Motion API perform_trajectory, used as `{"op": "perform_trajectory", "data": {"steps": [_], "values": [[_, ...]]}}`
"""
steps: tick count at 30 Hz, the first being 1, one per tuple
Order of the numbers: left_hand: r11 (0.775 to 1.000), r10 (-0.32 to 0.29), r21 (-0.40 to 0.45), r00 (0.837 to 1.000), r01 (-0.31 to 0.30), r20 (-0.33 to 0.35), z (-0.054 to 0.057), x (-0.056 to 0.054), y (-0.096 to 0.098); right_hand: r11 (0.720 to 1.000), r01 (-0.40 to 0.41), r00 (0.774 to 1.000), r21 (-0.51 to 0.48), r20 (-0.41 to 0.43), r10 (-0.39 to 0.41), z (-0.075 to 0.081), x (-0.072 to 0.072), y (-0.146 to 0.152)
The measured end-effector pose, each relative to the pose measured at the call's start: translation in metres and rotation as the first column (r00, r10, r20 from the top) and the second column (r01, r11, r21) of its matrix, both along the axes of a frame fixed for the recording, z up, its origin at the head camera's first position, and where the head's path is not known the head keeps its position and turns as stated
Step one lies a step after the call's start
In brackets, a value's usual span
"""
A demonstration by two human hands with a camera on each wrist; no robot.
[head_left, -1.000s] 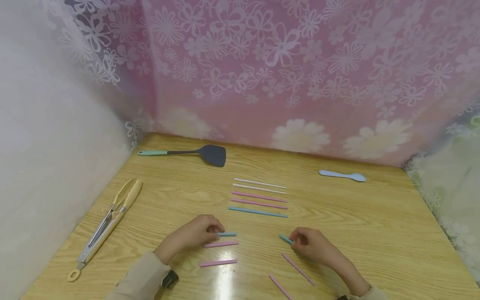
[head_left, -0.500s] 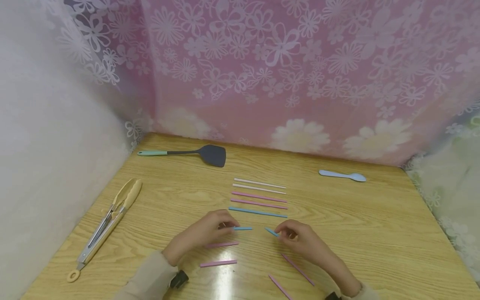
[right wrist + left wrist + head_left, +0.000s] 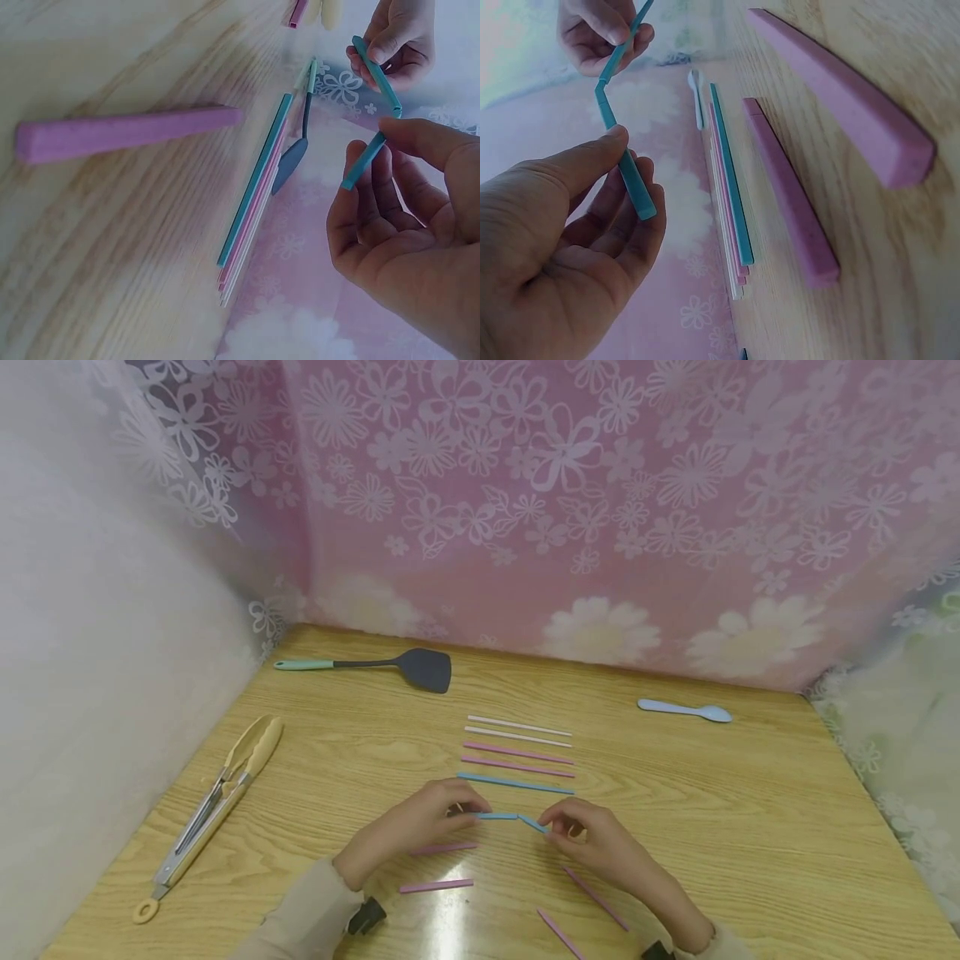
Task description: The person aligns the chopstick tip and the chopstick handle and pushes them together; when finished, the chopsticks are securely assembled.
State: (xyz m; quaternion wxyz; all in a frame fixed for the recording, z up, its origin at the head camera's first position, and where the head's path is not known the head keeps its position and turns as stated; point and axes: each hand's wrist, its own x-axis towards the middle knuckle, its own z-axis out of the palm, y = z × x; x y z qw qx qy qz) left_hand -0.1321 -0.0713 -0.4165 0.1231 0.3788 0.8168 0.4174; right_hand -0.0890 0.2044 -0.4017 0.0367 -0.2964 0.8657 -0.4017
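My left hand [image 3: 420, 822] pinches a blue chopstick half [image 3: 634, 180] between thumb and fingers, just above the table. A second blue chopstick half [image 3: 364, 163] is pinched by my right hand [image 3: 600, 839]. Their inner ends meet at a bent angle between the hands; whether they are joined I cannot tell. Behind them lies a full-length blue chopstick [image 3: 517, 783], followed by two pink chopsticks [image 3: 517, 767] and two white chopsticks [image 3: 517, 737], all side by side. Two pink chopstick halves [image 3: 437, 886] lie near the left wrist, and two more pink halves [image 3: 596, 897] near the right.
Tongs [image 3: 217, 818] with cream tips lie on the left of the wooden table [image 3: 750, 827]. A dark spatula [image 3: 426, 671] with a green handle rests at the back left, a pale blue spoon [image 3: 686, 710] at the back right. A floral pink curtain [image 3: 480, 527] hangs behind.
Both hands have moved toward each other, the left rightward and the right leftward. The gap between the two blue chopstick halves has closed, so their ends now meet.
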Motion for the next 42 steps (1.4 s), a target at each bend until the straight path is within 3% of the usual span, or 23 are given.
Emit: {"op": "perform_trajectory", "data": {"steps": [13, 29, 36, 42], "values": [[1.0, 0.011, 0.014, 1.0, -0.011, 0.016, -0.001, -0.0004, -0.0001, 0.998, 0.061, 0.996, 0.01, 0.064, -0.062, 0.0059, -0.0008, -0.0039], [0.997, 0.069, 0.016, 0.997, -0.07, 0.033, 0.0018, -0.0008, -0.0004, 0.999, 0.053, 0.996, -0.006, 0.07, -0.052, 0.0047, -0.0048, -0.0017], [0.998, 0.056, 0.005, 0.998, -0.056, 0.014, 0.0007, -0.0022, 0.0016, 0.997, 0.07, 0.993, -0.013, 0.095, -0.068, 0.0022, -0.0046, -0.004], [1.0, 0.027, 0.014, 1.0, -0.027, -0.003, 0.0003, -0.0031, 0.0034, 0.991, 0.134, 0.984, -0.005, 0.122, -0.133, 0.0069, -0.0041, -0.0078]]}}
